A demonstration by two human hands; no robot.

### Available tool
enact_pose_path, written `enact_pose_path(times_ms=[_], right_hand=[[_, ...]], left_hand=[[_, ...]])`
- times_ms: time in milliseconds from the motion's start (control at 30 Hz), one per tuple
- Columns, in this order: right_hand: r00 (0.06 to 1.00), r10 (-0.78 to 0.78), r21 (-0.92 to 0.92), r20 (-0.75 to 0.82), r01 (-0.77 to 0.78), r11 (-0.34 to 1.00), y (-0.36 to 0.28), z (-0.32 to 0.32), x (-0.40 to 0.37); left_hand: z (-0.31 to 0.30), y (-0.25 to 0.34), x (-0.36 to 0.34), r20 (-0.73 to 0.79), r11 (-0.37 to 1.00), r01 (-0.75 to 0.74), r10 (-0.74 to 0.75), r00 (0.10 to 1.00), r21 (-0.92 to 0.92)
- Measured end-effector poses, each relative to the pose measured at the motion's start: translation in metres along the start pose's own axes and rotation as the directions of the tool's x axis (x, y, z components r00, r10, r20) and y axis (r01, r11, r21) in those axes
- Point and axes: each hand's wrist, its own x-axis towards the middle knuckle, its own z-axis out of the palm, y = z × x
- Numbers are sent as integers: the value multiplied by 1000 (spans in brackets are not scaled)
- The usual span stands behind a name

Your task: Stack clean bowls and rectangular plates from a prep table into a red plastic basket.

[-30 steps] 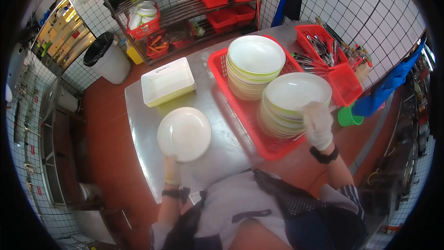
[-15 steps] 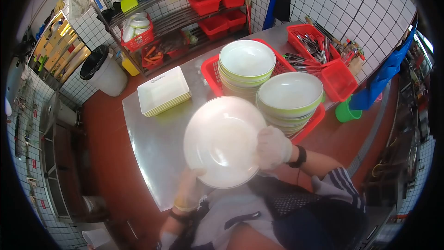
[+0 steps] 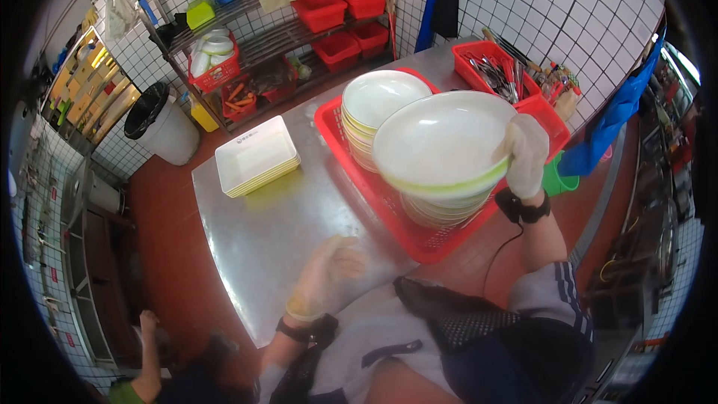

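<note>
In a pale glove, my right hand (image 3: 527, 151) grips the right rim of a large white bowl (image 3: 441, 138) with a green outer edge. That bowl is tilted over a stack of bowls (image 3: 447, 211) and hides most of its top. Behind and to the left, a second stack of white bowls (image 3: 383, 99) stands in the same red basket (image 3: 348, 193). My left hand (image 3: 329, 273), gloved too, is apart from the bowl over the metal table (image 3: 247, 254), its fingers loosely extended and holding nothing.
Stacked rectangular white trays (image 3: 256, 153) sit on the table's left side. Red baskets (image 3: 479, 49) of cutlery stand at the back right. A shelf rack (image 3: 262, 30) holds more red bins. At lower left, another person's arm (image 3: 152, 355) shows near a grey bin (image 3: 172, 135).
The bowl has moved from in front of me to the right, over the front stack. My left hand has let go of it; my right hand still grips the rim. Another person's arm has appeared lower left.
</note>
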Motion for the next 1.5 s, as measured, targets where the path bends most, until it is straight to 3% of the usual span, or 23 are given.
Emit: enact_pose_path(times_ms=[67, 133, 200, 300, 433, 500, 533, 600, 733, 800, 933, 1000, 1100, 1200, 1433, 1500], right_hand=[[987, 156, 70, 35, -159, 985, 21, 5, -6], [996, 84, 31, 14, -85, 996, 38, 11, -11], [999, -23, -76, 27, 25, 997, 57, 17, -19], [995, -100, -145, 23, 102, 984, 68, 23, -28], [994, -112, -196, 7, 112, 974, 84, 30, -51], [997, -37, -133, 74, 47, 990, 87, 27, -57], [996, -34, -132, 77, 44, 990, 92, 24, -63], [971, 62, -111, 231, -37, 993, 101, 24, -74], [991, 45, -201, 127, -18, 980, 88, 28, -81], [975, 170, -93, 140, -158, 983, 83, 24, -83], [976, 164, -92, 140, -152, 984, 89, 25, -104], [993, -7, -212, 116, 32, 977, 81, 24, -103], [993, -41, -207, 113, 64, 976, 81, 26, -109], [992, 33, -117, 125, -19, 993, 71, 25, -101], [997, 29, -130, 78, -19, 991, 68, 24, -99], [969, 123, -149, 216, -92, 985, 77, 20, -111]], left_hand=[[-17, -12, 6, -38, 999, 1, -3, 999, -38], [-27, -23, 5, -81, 997, -1, -6, 997, -84], [-34, -29, 1, -133, 992, -114, 107, 985, -52], [-49, -36, 0, -189, 997, -68, 75, 979, 44], [-60, -45, 2, -241, 994, -70, 88, 967, 79], [-64, -50, 4, -279, 998, -41, 55, 959, 57], [-63, -50, 3, -280, 998, -37, 51, 958, 57], [-59, -50, 4, -283, 996, -56, 72, 956, 64], [-56, -50, 4, -306, 996, -45, 68, 950, 80], [-56, -52, 4, -293, 996, -38, 61, 954, 84], [-53, -52, 5, -303, 995, -17, 45, 952, 95], [-57, -55, 10, -279, 996, -18, 43, 959, 91], [-56, -56, 12, -287, 997, -7, 29, 958, 76], [-60, -57, 15, -279, 996, -6, 30, 960, 86], [-58, -57, 16, -295, 997, -12, 33, 955, 71], [-60, -58, 13, -307, 996, -26, 53, 950, 90]])
